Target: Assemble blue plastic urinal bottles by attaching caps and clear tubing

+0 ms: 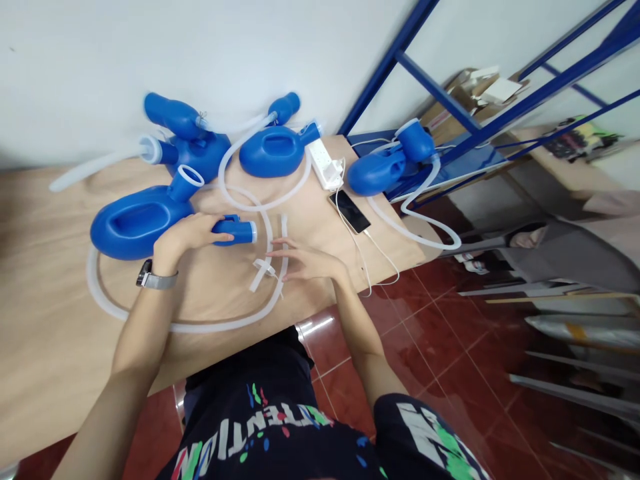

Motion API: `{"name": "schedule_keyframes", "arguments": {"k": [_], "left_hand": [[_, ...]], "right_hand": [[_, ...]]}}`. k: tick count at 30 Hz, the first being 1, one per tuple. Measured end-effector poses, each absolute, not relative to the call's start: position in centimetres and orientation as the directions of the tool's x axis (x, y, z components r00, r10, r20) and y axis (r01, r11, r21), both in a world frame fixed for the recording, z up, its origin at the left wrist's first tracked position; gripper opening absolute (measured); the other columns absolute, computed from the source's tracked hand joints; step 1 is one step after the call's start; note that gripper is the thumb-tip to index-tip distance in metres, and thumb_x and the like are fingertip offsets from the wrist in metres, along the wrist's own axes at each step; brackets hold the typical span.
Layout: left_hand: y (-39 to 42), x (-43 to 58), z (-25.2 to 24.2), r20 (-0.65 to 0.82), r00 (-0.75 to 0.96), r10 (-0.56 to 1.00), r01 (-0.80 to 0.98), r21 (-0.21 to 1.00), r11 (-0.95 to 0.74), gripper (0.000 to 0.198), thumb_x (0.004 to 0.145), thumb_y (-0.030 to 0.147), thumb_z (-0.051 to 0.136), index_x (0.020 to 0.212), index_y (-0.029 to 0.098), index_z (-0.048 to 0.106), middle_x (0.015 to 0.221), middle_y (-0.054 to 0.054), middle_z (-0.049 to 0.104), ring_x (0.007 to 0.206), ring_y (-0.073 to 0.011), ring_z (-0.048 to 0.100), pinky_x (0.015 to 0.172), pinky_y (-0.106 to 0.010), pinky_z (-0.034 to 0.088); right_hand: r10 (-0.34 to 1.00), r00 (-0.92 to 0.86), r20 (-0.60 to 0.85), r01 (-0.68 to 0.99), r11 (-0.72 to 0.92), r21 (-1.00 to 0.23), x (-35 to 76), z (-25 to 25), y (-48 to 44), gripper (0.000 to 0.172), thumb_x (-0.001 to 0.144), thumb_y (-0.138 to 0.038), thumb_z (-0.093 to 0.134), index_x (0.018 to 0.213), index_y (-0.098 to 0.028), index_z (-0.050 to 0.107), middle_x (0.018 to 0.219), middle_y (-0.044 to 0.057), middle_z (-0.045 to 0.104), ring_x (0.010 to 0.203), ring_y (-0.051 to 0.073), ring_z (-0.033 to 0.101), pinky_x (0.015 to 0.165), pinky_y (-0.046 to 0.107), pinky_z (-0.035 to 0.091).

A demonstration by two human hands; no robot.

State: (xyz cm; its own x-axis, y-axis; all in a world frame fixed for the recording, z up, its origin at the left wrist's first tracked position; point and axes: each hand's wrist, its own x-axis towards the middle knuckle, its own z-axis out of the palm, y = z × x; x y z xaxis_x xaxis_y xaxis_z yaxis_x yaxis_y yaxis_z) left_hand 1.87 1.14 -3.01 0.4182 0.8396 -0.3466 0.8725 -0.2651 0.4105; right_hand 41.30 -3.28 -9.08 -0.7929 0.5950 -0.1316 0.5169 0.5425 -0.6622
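My left hand [193,233] is closed round a short blue cylindrical urinal funnel [240,232] with a pale rim, lying on its side on the table. Just behind that hand lies a blue urinal bottle [133,223], its white-rimmed mouth [191,176] tilted up. My right hand [307,261] hovers or rests over a long translucent tube [220,327], fingers stretched and apart. Near those fingertips is a clear plastic cap with a short tube piece [261,272]; whether the fingers touch it I cannot tell. The long tube curves from the bottle's left side round the front.
More blue bottles with funnels and tubes stand along the back, one at left [197,153], one in the middle [270,152] and one at right [375,172]. A white power strip [326,165] and a cabled phone [350,212] lie right. A blue metal frame [440,90] rises beyond.
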Motion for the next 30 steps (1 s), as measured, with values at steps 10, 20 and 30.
{"name": "schedule_keyframes", "arguments": {"k": [10, 20, 30], "left_hand": [[-1.4, -1.0, 1.7, 0.287, -0.018, 0.958, 0.888, 0.445, -0.116, 0.061, 0.115, 0.059, 0.060, 0.155, 0.018, 0.081, 0.158, -0.015, 0.083, 0.146, -0.0382, 0.077, 0.134, -0.051, 0.055], [-0.9, -2.5, 1.4, 0.020, -0.109, 0.994, 0.963, 0.249, 0.100, 0.072, 0.122, 0.064, 0.051, 0.174, 0.020, 0.074, 0.175, -0.024, 0.073, 0.157, -0.0523, 0.069, 0.130, -0.065, 0.055], [-0.1, -4.4, -0.3, 0.052, 0.041, 0.998, 0.960, 0.274, -0.054, 0.061, 0.120, 0.062, 0.062, 0.158, 0.019, 0.086, 0.167, -0.018, 0.078, 0.161, -0.0436, 0.063, 0.139, -0.059, 0.048]], "right_hand": [[0.449, -0.892, 0.043, 0.382, 0.802, -0.460, 35.3, -10.9, -1.9, 0.016, 0.114, -0.026, 0.090, 0.129, -0.025, 0.087, 0.153, 0.011, 0.087, 0.174, 0.034, 0.065, 0.153, 0.071, 0.042], [0.626, -0.683, 0.377, 0.505, 0.777, -0.376, 35.5, -5.3, 3.5, 0.068, 0.132, -0.044, 0.031, 0.196, -0.025, 0.043, 0.139, 0.017, 0.082, 0.123, 0.037, 0.080, 0.117, 0.063, 0.070], [0.645, -0.717, 0.264, 0.672, 0.740, 0.018, 23.6, -1.8, 11.5, 0.068, 0.136, -0.039, 0.020, 0.198, -0.021, 0.042, 0.140, 0.016, 0.074, 0.134, 0.032, 0.071, 0.123, 0.049, 0.059]]}}
